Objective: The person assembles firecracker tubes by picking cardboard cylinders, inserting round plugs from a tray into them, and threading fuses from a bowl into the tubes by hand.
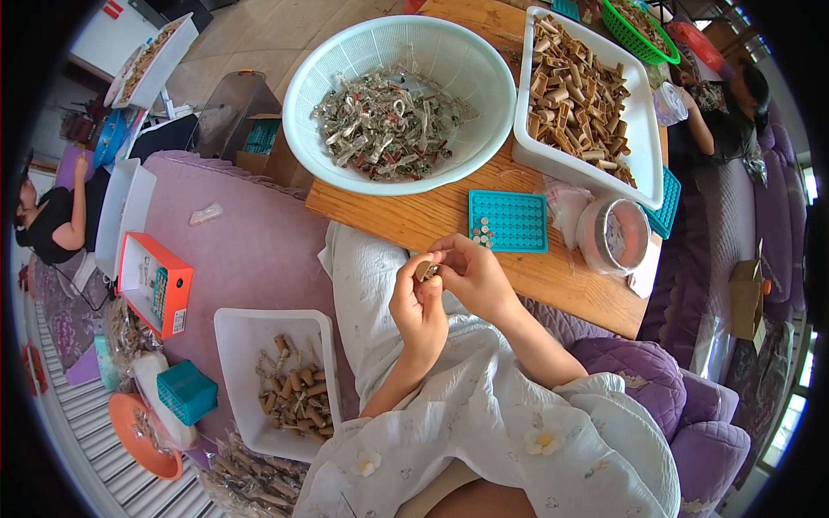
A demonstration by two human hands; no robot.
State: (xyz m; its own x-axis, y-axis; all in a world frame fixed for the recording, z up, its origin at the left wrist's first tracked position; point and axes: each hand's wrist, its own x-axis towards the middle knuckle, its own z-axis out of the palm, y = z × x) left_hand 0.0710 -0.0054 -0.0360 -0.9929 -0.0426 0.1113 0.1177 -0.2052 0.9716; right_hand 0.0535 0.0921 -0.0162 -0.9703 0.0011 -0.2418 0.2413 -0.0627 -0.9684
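Observation:
Above my lap, my left hand (419, 309) is closed around a small brown curved casing (422, 269). My right hand (475, 278) meets it there, with thumb and fingers pinched at a small metallic-looking part (432, 273) by the casing's edge; the fingers hide much of this part. Just beyond my hands, a teal gridded tray (527, 226) lies on the wooden table (354, 200), with several small round silver discs (483, 230) at its left side. Farther back stands a pale green colander (302, 160) full of clear-wrapped small parts with wires (389, 121).
A white tray (561, 167) heaped with brown casings (574, 95) and a clear jar (615, 235) stand at right. On the left are a white bin (233, 345) of brown pieces, an orange box (177, 302) and a teal block (186, 392). Other people sit at both sides.

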